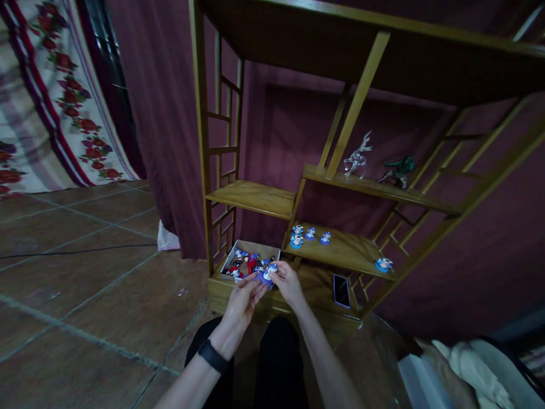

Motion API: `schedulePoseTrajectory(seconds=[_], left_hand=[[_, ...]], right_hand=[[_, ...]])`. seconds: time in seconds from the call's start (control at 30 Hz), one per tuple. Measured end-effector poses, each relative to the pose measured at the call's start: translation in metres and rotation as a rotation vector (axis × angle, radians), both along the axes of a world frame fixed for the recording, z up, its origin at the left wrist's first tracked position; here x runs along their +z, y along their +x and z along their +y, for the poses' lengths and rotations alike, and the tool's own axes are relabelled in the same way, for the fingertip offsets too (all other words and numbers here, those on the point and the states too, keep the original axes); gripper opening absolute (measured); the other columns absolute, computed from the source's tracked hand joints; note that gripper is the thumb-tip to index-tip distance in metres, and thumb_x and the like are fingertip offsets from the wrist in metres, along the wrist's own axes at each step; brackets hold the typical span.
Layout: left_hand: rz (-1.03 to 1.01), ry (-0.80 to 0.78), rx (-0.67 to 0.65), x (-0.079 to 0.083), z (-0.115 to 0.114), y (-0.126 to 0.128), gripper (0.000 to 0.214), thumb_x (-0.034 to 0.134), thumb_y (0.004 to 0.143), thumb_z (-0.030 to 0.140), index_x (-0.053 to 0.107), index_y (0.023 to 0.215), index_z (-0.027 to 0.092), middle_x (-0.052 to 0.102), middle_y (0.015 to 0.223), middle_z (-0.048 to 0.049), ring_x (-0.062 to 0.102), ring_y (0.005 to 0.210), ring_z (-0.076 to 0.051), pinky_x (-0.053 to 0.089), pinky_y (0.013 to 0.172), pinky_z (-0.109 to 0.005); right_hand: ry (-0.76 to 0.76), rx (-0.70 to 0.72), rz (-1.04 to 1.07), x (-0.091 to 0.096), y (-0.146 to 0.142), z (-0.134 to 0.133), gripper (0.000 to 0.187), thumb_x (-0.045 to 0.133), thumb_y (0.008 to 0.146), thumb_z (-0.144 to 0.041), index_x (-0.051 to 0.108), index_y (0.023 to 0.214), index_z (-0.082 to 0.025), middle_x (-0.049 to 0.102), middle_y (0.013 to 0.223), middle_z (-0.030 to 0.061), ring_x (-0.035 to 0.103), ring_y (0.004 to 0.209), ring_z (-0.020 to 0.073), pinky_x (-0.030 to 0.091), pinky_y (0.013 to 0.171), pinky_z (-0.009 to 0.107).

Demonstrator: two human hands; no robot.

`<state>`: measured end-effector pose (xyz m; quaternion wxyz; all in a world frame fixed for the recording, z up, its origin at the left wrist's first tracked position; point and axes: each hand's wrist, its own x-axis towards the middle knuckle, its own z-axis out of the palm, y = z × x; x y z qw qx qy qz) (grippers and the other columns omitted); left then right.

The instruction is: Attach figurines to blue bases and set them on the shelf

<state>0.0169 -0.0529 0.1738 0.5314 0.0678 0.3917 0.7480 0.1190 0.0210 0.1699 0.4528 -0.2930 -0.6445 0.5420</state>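
Both sets of fingers [281, 272] closed on one figure [269, 274], purple and white, by the near right corner of the box [269, 250]. Left hand [243, 296] cups it from the left, palm partly up; right hand [289, 283] pinches it from the right. Cannot tell if the figure touches the box, nor if the left palm hides a second piece. Black watch [214, 357] on the left wrist.

Box: pale, open-topped, loaded with jumbled toys [242, 262] in red, black, white and purple. Stands on the bottom shelf [315, 285] of a wooden rack [203, 142].

Right of the box, same shelf: phone [341, 291], flat, dark screen up.

Up and right of the box, middle shelf [340, 250]: four figurines grouped at the end nearer the box [325, 238], upright on blue or purple bases; a fifth at the far end [384, 264].

Higher again, right of the box: clear ornament [356, 159], then a dark green one [400, 168].

Left of the box: dark red curtain [157, 130]; beyond it, flowered cloth [76, 102].
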Motion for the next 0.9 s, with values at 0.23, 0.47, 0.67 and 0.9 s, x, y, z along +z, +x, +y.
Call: schedulePoseTrajectory(seconds=[0.23,0.47,0.67,0.9], left_hand=[[0.081,-0.086,-0.115,0.000,-0.005,-0.002,0.031,0.059,0.071,-0.003,0.057,0.099,0.010,0.070,0.083,-0.0116,0.068,0.078,-0.019,0.055,0.074,-0.030],[0.146,-0.151,-0.120,-0.016,-0.018,-0.019,0.031,0.054,0.072,-0.004,0.059,0.099,0.011,0.070,0.083,-0.0092,0.068,0.073,-0.014,0.055,0.067,-0.023],[0.196,-0.175,-0.102,-0.027,-0.032,-0.039,0.026,0.055,0.071,-0.003,0.061,0.093,0.010,0.070,0.085,-0.0090,0.068,0.073,-0.014,0.055,0.068,-0.022],[0.204,-0.225,-0.100,-0.042,-0.036,-0.052,0.032,0.057,0.068,-0.003,0.062,0.095,0.013,0.070,0.086,-0.0079,0.068,0.076,-0.016,0.055,0.070,-0.026]], right_hand=[[0.069,-0.073,0.017,0.019,0.039,0.041,0.028,0.062,0.067,-0.026,0.059,0.094,-0.021,0.068,0.085,0.0012,0.063,0.076,0.0157,0.050,0.072,0.029],[0.154,-0.286,0.031,0.038,0.098,0.115,0.031,0.061,0.064,-0.026,0.060,0.095,-0.019,0.066,0.080,0.0009,0.061,0.072,0.0139,0.049,0.069,0.026],[0.200,-0.405,-0.126,0.042,0.115,0.154,0.027,0.060,0.063,-0.021,0.063,0.090,-0.020,0.067,0.077,-0.0010,0.062,0.069,0.0131,0.050,0.068,0.027],[0.213,-0.387,-0.190,0.030,0.104,0.159,0.026,0.062,0.064,-0.020,0.065,0.089,-0.022,0.067,0.077,-0.0015,0.062,0.069,0.0135,0.051,0.072,0.030]])
